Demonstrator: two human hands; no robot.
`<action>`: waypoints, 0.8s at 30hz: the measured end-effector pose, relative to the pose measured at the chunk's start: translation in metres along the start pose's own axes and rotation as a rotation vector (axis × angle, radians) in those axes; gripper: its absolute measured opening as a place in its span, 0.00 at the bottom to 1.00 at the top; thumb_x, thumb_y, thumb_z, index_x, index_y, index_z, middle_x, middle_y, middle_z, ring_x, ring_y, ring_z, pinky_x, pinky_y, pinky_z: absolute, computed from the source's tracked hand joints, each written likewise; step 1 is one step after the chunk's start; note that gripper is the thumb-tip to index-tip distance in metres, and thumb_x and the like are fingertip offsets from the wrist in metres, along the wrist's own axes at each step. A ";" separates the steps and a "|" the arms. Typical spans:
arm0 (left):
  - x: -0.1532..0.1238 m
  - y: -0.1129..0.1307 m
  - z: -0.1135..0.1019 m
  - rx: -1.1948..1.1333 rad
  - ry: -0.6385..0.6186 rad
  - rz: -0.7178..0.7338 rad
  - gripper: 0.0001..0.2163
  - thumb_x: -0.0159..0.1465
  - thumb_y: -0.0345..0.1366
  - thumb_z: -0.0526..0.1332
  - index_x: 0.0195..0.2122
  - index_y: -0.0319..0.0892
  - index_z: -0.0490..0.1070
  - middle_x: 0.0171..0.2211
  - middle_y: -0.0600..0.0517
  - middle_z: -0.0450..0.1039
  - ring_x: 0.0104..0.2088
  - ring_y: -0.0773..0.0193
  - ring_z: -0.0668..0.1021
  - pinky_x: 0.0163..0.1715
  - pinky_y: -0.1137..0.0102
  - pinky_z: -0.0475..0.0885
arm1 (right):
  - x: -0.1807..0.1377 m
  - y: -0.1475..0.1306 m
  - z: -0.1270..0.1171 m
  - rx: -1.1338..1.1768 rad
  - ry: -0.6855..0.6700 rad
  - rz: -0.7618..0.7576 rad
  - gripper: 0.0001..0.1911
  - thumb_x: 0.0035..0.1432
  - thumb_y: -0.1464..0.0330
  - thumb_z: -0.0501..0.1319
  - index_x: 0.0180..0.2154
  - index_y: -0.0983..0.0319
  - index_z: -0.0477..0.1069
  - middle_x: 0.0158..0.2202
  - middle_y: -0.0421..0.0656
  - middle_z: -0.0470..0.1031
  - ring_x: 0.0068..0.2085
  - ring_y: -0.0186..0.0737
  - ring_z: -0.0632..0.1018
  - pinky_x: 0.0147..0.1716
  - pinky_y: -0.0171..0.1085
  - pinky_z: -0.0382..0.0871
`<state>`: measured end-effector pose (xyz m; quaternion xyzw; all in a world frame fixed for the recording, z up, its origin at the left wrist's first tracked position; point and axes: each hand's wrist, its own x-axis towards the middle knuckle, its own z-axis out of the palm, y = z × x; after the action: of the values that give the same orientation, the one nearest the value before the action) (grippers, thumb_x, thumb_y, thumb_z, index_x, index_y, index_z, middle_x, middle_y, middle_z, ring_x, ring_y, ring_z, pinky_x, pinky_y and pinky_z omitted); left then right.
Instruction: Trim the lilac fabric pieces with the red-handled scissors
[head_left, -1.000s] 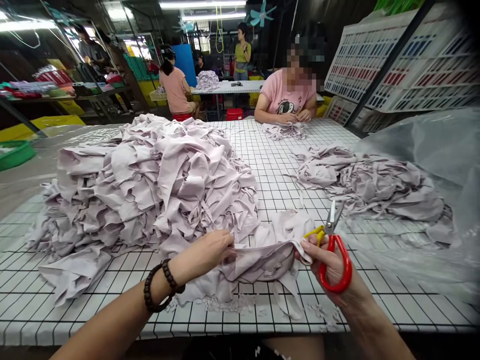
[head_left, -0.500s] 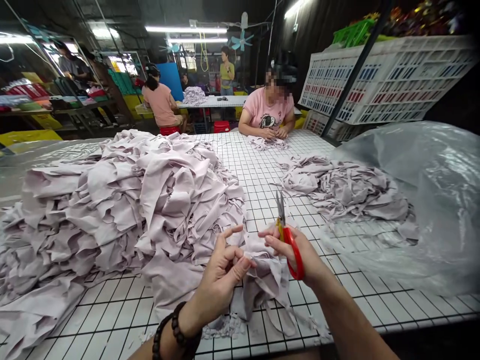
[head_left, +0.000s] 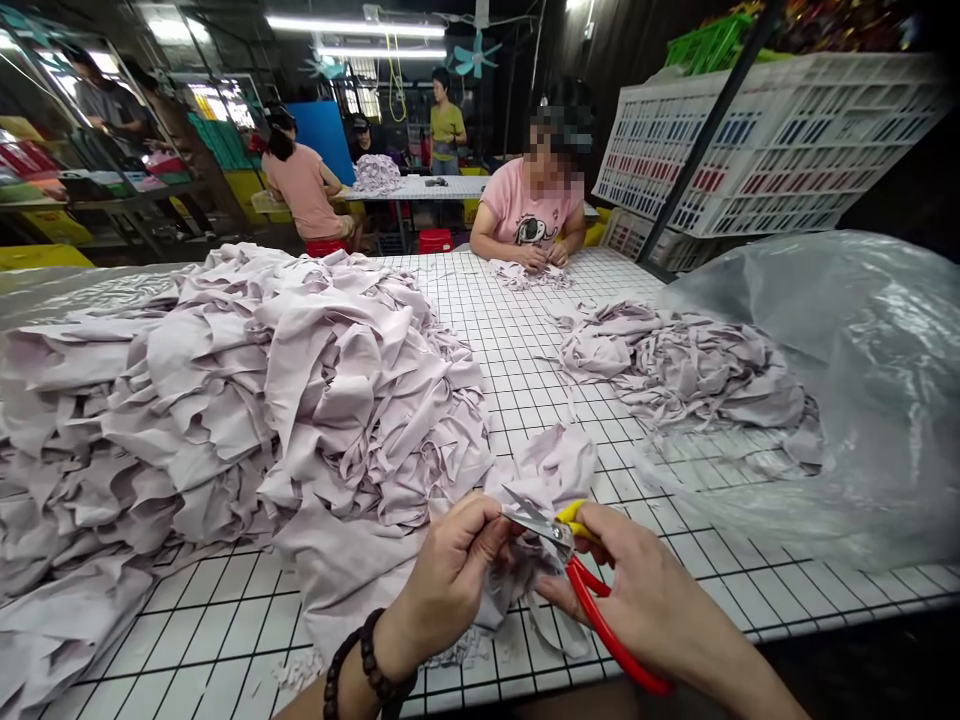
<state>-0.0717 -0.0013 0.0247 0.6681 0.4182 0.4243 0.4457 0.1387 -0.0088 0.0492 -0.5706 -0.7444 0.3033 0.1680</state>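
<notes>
My right hand grips a pair of scissors with red and yellow handles. The blades are parted and point left, right by the fingertips of my left hand. That hand is closed in a pinch on a piece of pale lilac fabric, whose folds lie on the table behind and beneath both hands. The exact spot between the blades is too small to make out. Small fabric snippets lie below my left wrist.
A large heap of lilac fabric fills the left of the gridded table. A smaller fabric pile and clear plastic sheeting lie at right. Across the table a person handles fabric strips. White crates stand behind.
The scissors have swung from pointing upward to pointing left, with their handles spread. My left fingers have closed into a pinch, and both hands are closer together. The view has shifted slightly.
</notes>
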 end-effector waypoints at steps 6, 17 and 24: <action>-0.003 -0.001 0.000 0.013 -0.040 0.023 0.11 0.70 0.34 0.50 0.32 0.40 0.67 0.29 0.52 0.66 0.30 0.67 0.71 0.34 0.71 0.65 | 0.000 -0.006 0.003 -0.072 0.035 -0.034 0.18 0.50 0.56 0.66 0.31 0.58 0.61 0.31 0.40 0.70 0.32 0.40 0.70 0.30 0.37 0.63; -0.004 0.003 0.001 -0.039 -0.072 0.021 0.11 0.70 0.34 0.51 0.32 0.40 0.68 0.30 0.53 0.66 0.31 0.69 0.71 0.32 0.75 0.64 | -0.001 -0.006 0.007 -0.176 0.103 -0.080 0.19 0.49 0.54 0.65 0.26 0.58 0.59 0.25 0.37 0.68 0.26 0.36 0.67 0.25 0.35 0.57; -0.005 0.001 0.001 -0.059 -0.096 -0.018 0.13 0.70 0.37 0.50 0.31 0.40 0.67 0.29 0.53 0.66 0.30 0.68 0.70 0.33 0.74 0.64 | 0.000 0.004 0.014 -0.247 0.140 -0.108 0.19 0.50 0.58 0.64 0.23 0.59 0.56 0.21 0.36 0.65 0.23 0.34 0.63 0.24 0.34 0.53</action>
<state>-0.0716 -0.0067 0.0244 0.6707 0.3896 0.3998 0.4884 0.1339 -0.0121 0.0362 -0.5660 -0.7920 0.1594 0.1643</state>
